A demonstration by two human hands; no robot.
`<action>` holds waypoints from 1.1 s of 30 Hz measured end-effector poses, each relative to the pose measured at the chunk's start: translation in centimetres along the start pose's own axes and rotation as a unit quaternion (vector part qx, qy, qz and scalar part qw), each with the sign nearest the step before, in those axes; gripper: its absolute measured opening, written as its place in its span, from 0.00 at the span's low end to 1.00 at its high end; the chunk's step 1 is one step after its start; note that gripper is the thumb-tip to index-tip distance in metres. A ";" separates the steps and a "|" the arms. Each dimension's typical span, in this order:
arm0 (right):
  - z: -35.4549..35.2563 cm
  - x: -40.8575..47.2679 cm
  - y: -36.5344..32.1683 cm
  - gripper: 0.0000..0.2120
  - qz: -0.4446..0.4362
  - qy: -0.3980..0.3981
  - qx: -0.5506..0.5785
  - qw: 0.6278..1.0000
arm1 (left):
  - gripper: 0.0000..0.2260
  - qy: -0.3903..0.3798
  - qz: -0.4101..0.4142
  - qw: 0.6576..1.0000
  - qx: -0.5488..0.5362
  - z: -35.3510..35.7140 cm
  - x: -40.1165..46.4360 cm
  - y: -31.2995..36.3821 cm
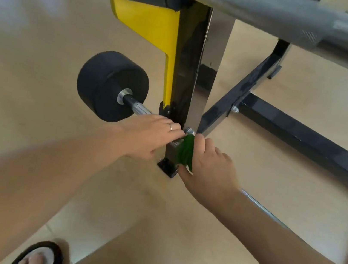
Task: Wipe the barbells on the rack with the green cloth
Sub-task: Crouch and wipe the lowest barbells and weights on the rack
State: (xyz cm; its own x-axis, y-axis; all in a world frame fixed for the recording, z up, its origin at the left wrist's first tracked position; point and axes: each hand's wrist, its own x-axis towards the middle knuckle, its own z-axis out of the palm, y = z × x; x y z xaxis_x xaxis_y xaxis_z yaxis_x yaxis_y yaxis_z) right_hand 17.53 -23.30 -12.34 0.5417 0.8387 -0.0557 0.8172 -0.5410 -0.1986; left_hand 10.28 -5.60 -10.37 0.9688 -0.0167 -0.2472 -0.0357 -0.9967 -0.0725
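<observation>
Gripping crumpled green cloth (186, 149) — right hand (210, 169), chrome barbell (140, 108)

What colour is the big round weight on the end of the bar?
The round weight is black, with a silver collar at its middle. The head view shows it clearly.

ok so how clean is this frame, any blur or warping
Head view: the left forearm and the upper barbell are smeared by blur at the frame edges; the black weight, both hands and the green cloth are fairly sharp; wide-angle bending curves the rack's upright post; lighting is soft, without glare.
</observation>
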 end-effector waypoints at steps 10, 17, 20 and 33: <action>-2.2 3.8 0.9 0.25 0.157 -0.257 0.081 0.950 | 0.29 0.047 0.006 0.996 -0.074 -1.0 -1.1 -1.5; -3.2 6.9 0.6 0.25 0.239 -0.386 0.268 0.850 | 0.26 0.093 0.001 0.986 -0.141 -0.1 -2.4 -3.0; -2.9 7.9 -0.9 0.24 0.276 -0.365 0.267 0.848 | 0.29 0.094 0.017 0.985 -0.141 1.4 -1.8 -3.5; 3.1 2.1 -12.4 0.46 0.159 -0.032 -0.198 0.967 | 0.11 0.074 0.027 0.973 -0.218 -1.4 -3.0 -7.6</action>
State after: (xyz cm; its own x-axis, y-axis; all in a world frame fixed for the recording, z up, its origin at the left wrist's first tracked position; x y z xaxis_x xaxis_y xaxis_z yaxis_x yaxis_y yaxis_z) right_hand 7.95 -14.61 -13.04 0.7745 0.6221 -0.1151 0.6302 -0.7425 0.2271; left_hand 7.98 1.96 -7.69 0.9943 -0.0492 -0.0949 -0.0117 -0.9324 0.3612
